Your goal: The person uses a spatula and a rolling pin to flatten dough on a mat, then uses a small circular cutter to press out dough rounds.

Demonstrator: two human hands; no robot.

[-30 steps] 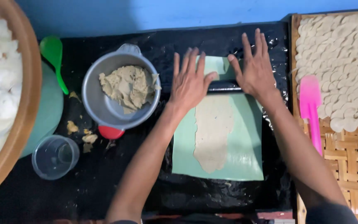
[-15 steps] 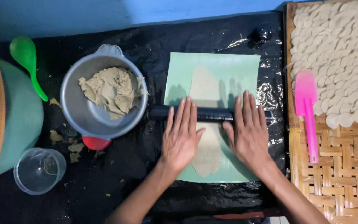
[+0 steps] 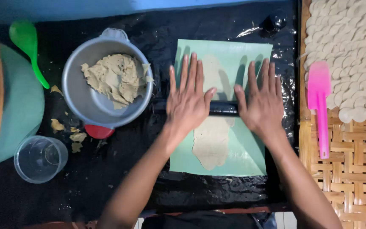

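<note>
We see the left hand [image 3: 188,101] and right hand [image 3: 262,103] both flat, fingers spread, palms pressing on a black rolling pin [image 3: 223,108], not clamped round it. The pin lies across a strip of beige dough [image 3: 212,140] on a green sheet [image 3: 246,152] over the black plastic-covered counter [image 3: 119,178]. Left of it: a metal pot [image 3: 79,99] holding dough, a clear cup [image 3: 39,157], a green spoon [image 3: 26,40]. Right: a pink spatula [image 3: 320,101] on a woven tray [image 3: 352,178] of cut dough rounds [image 3: 348,38].
</note>
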